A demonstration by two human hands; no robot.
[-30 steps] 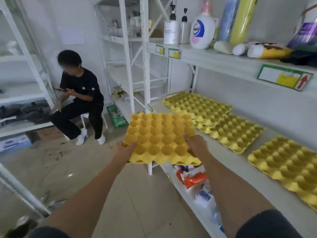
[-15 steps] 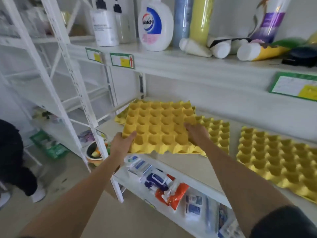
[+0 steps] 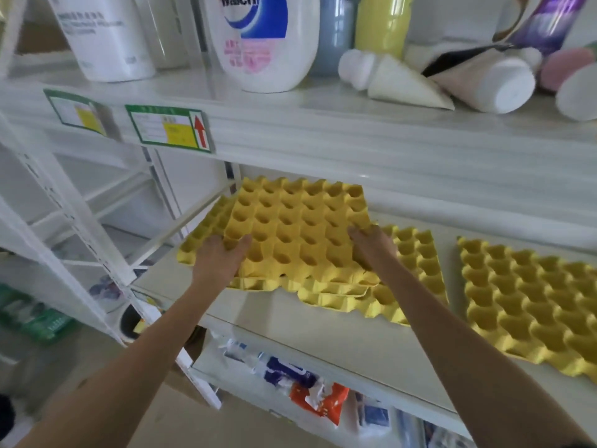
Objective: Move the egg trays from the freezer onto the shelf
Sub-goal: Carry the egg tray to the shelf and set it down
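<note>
On the middle shelf [image 3: 290,321], head view, only camera supplied: yellow egg tray [image 3: 290,227] held at both near corners, now over the shelf board and lying on or just above a stack of like trays [image 3: 339,291] at the left end. Contact with the stack at the near edge probable; cannot tell whether weight fully transferred.

Left hand [image 3: 214,261] curled round the near-left corner of the tray, thumb on top in the cups. Right hand [image 3: 371,247] curled round the near-right corner, fingers over the upper face. Both gripping, neither released.

Change against the two earlier frames: a second ago, tray carried in open air short of the shelving, a seated person visible at far left. Half a second ago, tray at the shelf front, above the trays. Now lower and farther in, near edge roughly flush with the stack beneath. Camera closer to the shelving as well.

Meaning for the task: transport of this tray judged all but finished; release outstanding.

Second tray [image 3: 416,263] partly under the stack, to its right. Third tray [image 3: 529,302] well apart, at right on the same shelf.

Upper shelf: Walch bottle [image 3: 258,43], white pump bottle [image 3: 106,33], tubes [image 3: 394,80] lying flat. Green-edged price label [image 3: 169,128] on the upper shelf lip. Lower shelf: packets [image 3: 316,399].
</note>
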